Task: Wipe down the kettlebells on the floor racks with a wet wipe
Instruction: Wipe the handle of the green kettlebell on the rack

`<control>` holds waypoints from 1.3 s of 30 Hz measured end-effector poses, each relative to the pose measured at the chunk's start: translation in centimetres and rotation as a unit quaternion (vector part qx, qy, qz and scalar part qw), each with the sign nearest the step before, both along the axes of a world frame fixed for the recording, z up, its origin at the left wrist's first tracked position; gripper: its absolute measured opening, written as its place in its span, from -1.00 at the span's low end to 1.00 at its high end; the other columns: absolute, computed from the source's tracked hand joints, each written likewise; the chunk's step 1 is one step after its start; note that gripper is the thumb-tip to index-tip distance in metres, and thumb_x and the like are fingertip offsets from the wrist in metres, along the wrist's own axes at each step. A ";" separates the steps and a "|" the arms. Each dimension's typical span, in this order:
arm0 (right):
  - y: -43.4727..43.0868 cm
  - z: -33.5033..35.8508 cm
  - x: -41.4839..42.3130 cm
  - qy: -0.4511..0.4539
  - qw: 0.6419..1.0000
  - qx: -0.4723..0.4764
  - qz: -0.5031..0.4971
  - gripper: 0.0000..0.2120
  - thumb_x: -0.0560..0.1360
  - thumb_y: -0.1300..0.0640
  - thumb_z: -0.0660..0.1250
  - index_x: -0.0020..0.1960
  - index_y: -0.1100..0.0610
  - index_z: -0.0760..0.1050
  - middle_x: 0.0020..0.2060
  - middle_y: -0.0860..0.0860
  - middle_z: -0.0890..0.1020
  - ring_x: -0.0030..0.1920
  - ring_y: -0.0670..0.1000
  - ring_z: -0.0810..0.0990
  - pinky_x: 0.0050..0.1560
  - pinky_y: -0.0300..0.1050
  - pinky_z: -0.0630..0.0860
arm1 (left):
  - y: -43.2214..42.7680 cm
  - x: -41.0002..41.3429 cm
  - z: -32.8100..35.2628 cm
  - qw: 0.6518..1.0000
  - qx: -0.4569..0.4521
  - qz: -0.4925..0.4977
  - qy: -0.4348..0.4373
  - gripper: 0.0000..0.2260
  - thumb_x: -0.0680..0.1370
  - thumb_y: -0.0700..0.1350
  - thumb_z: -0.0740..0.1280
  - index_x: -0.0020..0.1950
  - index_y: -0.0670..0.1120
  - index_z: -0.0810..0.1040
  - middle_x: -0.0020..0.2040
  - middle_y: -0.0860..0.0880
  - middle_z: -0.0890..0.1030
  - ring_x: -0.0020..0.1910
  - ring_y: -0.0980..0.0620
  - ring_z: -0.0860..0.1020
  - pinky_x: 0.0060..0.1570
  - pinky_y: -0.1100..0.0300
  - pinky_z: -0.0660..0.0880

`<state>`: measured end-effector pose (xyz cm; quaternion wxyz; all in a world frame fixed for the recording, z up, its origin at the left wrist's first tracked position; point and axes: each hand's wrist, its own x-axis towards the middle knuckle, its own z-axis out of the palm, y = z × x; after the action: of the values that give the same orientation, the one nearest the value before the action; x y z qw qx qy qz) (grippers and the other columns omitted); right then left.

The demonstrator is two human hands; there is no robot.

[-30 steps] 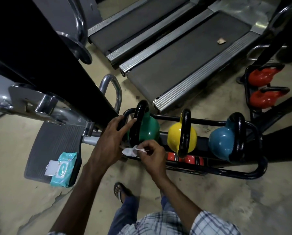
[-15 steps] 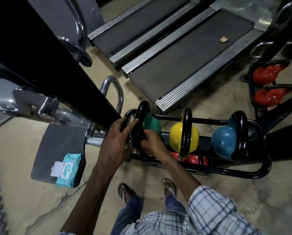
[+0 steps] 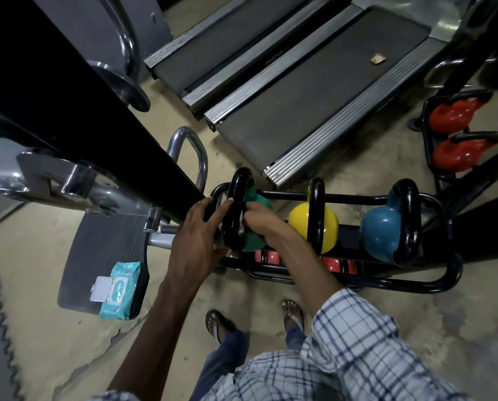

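- The left hand [image 3: 195, 233] grips the near-left side of the black loop handle [image 3: 236, 209], with the fingers over the top and the thumb underneath.
- The right hand [image 3: 259, 221] is curled, pinching a crumpled white wet wipe [image 3: 242, 225] against the handle's right side. Only a sliver of the wipe shows.
- The green round kettlebell [image 3: 256, 243] under that handle is mostly hidden by the right wrist. It sits at the left end of a black tubular steel floor rack [image 3: 433, 285].
- To its right on the rack stand a yellow round kettlebell [image 3: 298, 221] and then a blue round kettlebell [image 3: 381, 230].
- Small red objects [image 3: 266, 256] below it are too covered to identify.
- Left of it and nearer, a teal plastic pack of wipes [image 3: 120, 287] lies with its flap open on a ribbed grey footplate [image 3: 103, 250]. Its print is unreadable.
- Far right of it, two red kettlebells [image 3: 450, 114] sit in another rack.
- Beyond it are grey treadmill decks [image 3: 314, 82]; the lettering on one rail is too faint to read.
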<state>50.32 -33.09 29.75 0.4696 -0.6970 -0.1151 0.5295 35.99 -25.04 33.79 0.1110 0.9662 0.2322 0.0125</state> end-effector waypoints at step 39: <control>9.2 6.1 10.1 -0.397 0.845 -0.138 0.330 -0.80 0.54 0.17 0.42 -0.02 0.32 0.67 -0.22 0.11 0.60 -0.20 0.03 0.56 -0.23 -0.14 0.50 | 1.3 -1.1 -1.4 0.996 -0.068 -0.034 -0.038 0.00 0.34 -0.10 0.63 0.62 0.17 0.11 0.56 -0.20 0.22 0.49 -0.19 0.32 0.21 -0.10 0.54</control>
<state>60.45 -23.89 35.86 0.0804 -0.8261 -0.4409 0.3416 34.91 -23.75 32.39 0.1857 0.9626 0.1952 0.0294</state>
